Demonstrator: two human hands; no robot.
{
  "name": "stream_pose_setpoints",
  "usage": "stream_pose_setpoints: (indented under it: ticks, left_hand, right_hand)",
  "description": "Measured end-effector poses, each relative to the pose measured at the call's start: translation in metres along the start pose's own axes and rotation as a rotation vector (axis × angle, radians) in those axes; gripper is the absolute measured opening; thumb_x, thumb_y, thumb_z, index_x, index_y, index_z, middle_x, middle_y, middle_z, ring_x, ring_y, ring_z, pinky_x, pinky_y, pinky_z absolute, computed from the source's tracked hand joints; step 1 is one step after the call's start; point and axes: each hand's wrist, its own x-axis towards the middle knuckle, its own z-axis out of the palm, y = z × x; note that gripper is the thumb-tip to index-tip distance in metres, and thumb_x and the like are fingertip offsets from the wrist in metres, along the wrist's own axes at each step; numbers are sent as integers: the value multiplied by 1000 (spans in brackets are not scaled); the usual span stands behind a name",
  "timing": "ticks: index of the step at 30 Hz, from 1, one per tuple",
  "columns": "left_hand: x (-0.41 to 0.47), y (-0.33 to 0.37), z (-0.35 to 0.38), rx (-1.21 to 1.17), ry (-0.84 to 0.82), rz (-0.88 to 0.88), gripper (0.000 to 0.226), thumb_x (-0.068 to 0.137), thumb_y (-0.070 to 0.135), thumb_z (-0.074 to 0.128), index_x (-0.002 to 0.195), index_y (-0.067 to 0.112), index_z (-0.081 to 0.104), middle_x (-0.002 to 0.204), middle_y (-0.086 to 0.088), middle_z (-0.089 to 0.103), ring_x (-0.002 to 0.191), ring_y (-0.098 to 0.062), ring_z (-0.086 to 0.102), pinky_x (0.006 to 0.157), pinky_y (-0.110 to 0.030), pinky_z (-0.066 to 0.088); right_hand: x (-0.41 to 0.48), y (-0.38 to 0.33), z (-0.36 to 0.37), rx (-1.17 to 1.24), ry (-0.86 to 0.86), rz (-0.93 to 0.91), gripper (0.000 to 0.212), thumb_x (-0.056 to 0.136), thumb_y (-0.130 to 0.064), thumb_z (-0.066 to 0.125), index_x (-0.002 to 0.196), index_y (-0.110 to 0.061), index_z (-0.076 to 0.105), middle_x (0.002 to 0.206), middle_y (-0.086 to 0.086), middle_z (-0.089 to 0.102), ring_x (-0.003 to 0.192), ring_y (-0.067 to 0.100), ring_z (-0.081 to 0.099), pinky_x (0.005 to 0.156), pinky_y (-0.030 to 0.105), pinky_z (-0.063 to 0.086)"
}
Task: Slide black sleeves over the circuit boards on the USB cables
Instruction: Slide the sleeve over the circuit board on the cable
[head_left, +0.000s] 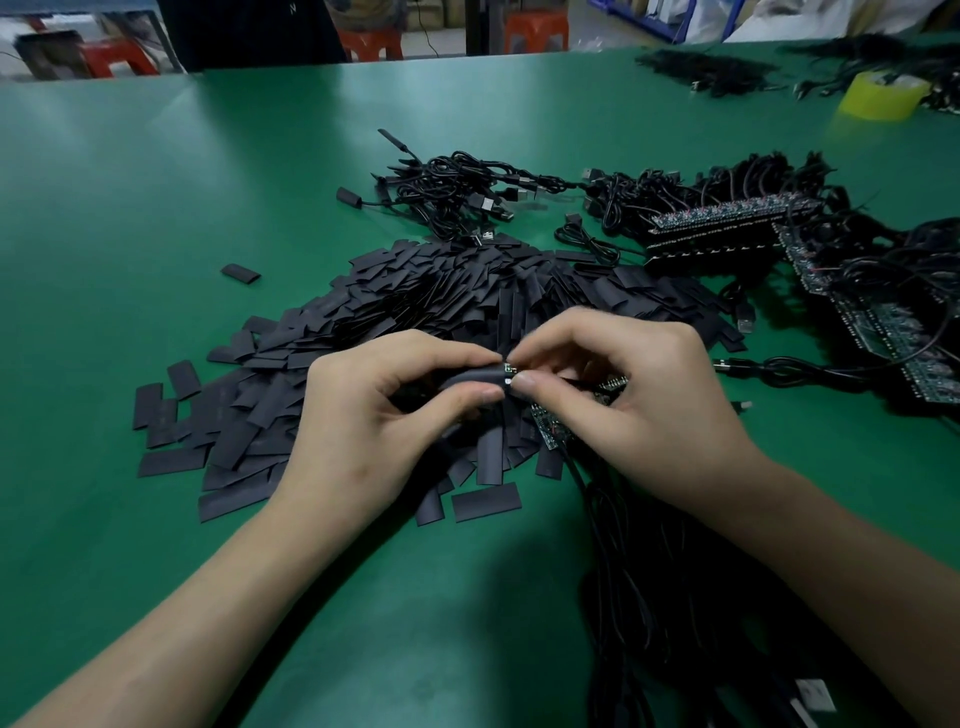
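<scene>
Here the left hand pinches a black sleeve between thumb and curled fingers, while the right hand pinches a circuit board at the sleeve's mouth. Only the board's tip shows between the fingertips. Both hands work just above a broad pile of loose sleeves spread over the green table, with one stray sleeve lying apart to the left. Beyond the pile sits a tangle of USB cables. To the right, rows of bare boards with their leads lie side by side. A yellow tape roll stands at the far right. Dark cables trail from under the right hand toward the near edge. The fingers hide how far the board has entered the sleeve, and a few more boards beneath the right palm are mostly covered. The far background is blurred.
</scene>
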Motion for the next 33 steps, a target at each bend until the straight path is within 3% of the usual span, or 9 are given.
stream_pose_setpoints:
  ticks: [3,7,14,24,29,33]
  left_hand:
    - [0,2,-2,31,31,8,21,85,24,82,104,17,80,99,11,76,92,-8,71,80,-23,52]
    - [-1,4,-2,71,31,42,20,85,20,83,104,14,80,98,8,75,92,-6,70,83,-19,50]
    - [-2,5,-1,101,19,98,19,86,21,80,102,9,81,95,3,74,89,-7,69,82,-18,49]
    - [-3,7,-1,172,26,144,20,86,21,81,102,9,81,95,-1,73,86,-11,68,82,-18,52]
    - [-1,12,0,215,135,46,25,82,27,86,103,15,81,96,1,73,87,-8,67,84,-17,51]
    - [2,15,-1,202,219,-90,34,79,34,86,110,19,79,92,4,69,78,-5,63,78,-14,47]
  right_hand:
    - [1,1,-2,94,-7,145,8,94,-17,72,96,-24,76,77,-9,73,73,12,69,65,29,55]
    - [3,2,-2,196,-79,269,14,95,-16,71,89,-27,76,72,-5,74,60,13,67,62,40,58]
    - [2,3,2,360,-145,363,9,92,-24,68,88,-22,76,71,1,74,56,14,64,60,28,55]
    - [2,5,5,410,-165,413,10,89,-27,67,86,-21,75,66,2,70,54,12,64,58,23,53]
    - [2,4,8,393,-76,392,8,90,-27,69,87,-24,76,68,1,71,56,11,63,58,22,51]
    - [1,0,9,351,-4,347,12,96,-14,68,92,-22,76,73,0,74,59,12,65,60,25,55]
